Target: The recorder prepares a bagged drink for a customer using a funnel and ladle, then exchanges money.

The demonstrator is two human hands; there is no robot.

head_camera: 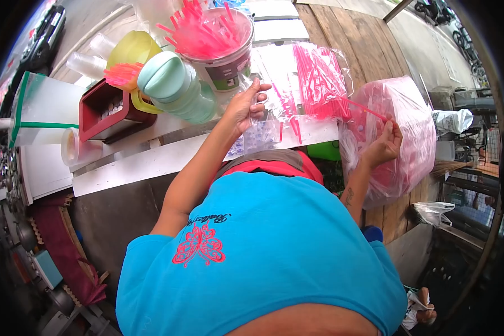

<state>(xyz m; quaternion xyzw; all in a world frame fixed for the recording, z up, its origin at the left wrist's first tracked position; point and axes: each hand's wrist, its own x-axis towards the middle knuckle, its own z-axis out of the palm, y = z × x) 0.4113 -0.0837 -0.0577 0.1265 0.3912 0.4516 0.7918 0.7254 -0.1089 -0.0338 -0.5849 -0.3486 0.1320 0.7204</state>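
My right hand (385,145) pinches the end of a pink drinking straw (367,110), which slants toward a bundle of pink straws (321,84) in an opened clear plastic wrapper. My left hand (250,107) is curled with clear plastic film (244,80) at its fingers, beside a white bucket (227,69). Between my hands, several loose pink straws (286,98) lie on crinkled clear plastic. Under my left hand is a clear plastic packet with blue print (254,138). A large plastic bag with pink contents (397,122) stands beside my right hand.
Cut pink straws (206,33) fill the bucket. To its left stand a mint-lidded jar (174,84), a yellow pitcher (132,52), a dark red box with coins (113,109) and a clear container with green edging (46,109). The white table edge (151,168) runs before me.
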